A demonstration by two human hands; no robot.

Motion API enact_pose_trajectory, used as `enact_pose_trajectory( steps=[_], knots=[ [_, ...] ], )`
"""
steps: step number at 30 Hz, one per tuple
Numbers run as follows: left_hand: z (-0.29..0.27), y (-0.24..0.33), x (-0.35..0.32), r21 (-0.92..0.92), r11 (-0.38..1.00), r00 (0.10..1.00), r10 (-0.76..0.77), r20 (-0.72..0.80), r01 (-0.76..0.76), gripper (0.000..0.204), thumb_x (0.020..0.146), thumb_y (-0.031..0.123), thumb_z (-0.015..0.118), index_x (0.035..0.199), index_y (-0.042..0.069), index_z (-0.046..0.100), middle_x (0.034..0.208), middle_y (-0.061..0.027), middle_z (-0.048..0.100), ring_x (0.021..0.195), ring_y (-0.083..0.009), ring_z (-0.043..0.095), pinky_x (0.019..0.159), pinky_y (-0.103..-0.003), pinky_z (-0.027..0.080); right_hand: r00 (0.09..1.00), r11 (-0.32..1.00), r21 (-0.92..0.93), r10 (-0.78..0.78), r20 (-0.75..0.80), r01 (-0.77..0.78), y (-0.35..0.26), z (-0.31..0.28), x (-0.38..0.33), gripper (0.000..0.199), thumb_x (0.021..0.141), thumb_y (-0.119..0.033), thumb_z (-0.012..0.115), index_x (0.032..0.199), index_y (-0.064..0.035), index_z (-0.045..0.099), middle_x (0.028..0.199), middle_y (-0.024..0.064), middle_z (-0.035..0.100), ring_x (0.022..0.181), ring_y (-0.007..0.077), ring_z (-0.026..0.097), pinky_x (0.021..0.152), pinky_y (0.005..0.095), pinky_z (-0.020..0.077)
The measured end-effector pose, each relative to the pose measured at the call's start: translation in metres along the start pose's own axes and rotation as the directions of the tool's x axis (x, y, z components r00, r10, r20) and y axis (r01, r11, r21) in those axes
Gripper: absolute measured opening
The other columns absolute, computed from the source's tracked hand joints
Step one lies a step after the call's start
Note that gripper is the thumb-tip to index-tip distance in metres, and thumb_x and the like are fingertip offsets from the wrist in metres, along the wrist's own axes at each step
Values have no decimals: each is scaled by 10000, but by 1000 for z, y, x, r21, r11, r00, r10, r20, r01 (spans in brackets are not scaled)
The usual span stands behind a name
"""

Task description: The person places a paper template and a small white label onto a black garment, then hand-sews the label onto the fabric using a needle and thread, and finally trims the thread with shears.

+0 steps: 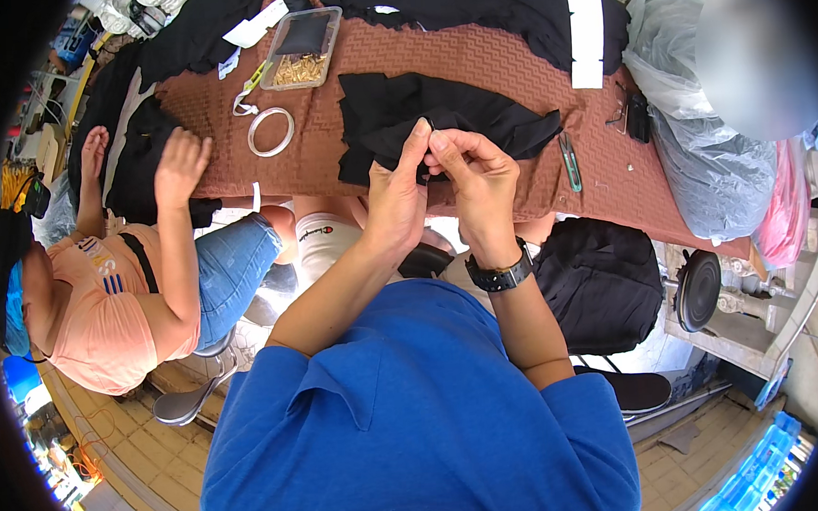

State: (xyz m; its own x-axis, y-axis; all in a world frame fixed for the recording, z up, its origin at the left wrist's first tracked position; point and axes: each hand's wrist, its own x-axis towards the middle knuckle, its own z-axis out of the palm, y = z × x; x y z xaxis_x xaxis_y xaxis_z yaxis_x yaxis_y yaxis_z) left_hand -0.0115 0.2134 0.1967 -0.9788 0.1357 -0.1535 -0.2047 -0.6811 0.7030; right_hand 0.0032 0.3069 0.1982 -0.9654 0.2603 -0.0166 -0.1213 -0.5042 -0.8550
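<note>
Fingertips together over the near edge of the table, my left hand [398, 196] and my right hand [481, 182] both pinch at one small dark spot. It looks like the edge of a piece of black cloth [456, 100], which lies spread and wrinkled just beyond them. My fingers hide most of the pinched spot, and any small part in it cannot be made out. To the right of the cloth lie green-handled thread snips [570, 161].
A clear plastic box [332, 51] holds small gold pieces and a dark packet. Beside it are a yellow-green cutter [253, 76] and a clear ring [271, 132]. At left, a co-worker [120, 298] handles black cloth. Bulky plastic bags [700, 166] crowd the right end.
</note>
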Motion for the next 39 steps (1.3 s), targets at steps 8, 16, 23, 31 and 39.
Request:
enact_pose_trajectory(
  steps=[8, 16, 23, 31, 39],
  knots=[
    [4, 8, -3, 50, 988, 989, -144, -37, 145, 323, 1050, 382, 569, 1142, 94, 684, 1110, 12, 686, 1025, -72, 601, 951, -277, 441, 988, 1000, -24, -21, -155, 18, 0, -11, 6, 131, 917, -82, 754, 973, -32, 647, 913, 53, 643, 772, 121, 636, 685, 256, 512],
    [-13, -7, -1, 51, 983, 981, -174, -86, 179, 348, 1047, 416, 565, 1029, 74, 631, 973, -18, 638, 934, -101, 623, 871, -317, 534, 769, 402, -772, -615, 171, 493, 6, -10, -15, 199, 769, -41, 786, 961, -36, 732, 913, 90, 516, 866, 234, 511, 766, 357, 404],
    [-10, -11, -5, 108, 984, 987, -133, -88, 142, 333, 1053, 416, 552, 939, 115, 635, 918, 3, 638, 852, -67, 602, 762, -268, 514, 748, 390, -781, -648, 143, 488, 15, -9, -15, 180, 769, -55, 812, 928, -52, 729, 892, 75, 514, 824, 236, 493, 726, 371, 393],
    [-14, -12, -6, 134, 980, 989, -136, -65, 144, 344, 1062, 403, 536, 872, 133, 632, 861, 13, 630, 750, -59, 590, 680, -252, 514, 697, 322, -799, -699, 161, 508, 5, -5, -16, 178, 774, -80, 816, 933, -77, 736, 886, 72, 514, 816, 236, 493, 720, 374, 389],
    [-1, -12, -9, 160, 986, 994, -32, -106, 48, 414, 1058, 418, 529, 788, 128, 648, 763, 47, 623, 657, -23, 589, 534, -191, 478, 736, 221, -877, -648, 195, 427, 3, -6, -15, 164, 794, -129, 804, 946, -89, 756, 883, 51, 528, 819, 230, 514, 724, 380, 392]
  ],
)
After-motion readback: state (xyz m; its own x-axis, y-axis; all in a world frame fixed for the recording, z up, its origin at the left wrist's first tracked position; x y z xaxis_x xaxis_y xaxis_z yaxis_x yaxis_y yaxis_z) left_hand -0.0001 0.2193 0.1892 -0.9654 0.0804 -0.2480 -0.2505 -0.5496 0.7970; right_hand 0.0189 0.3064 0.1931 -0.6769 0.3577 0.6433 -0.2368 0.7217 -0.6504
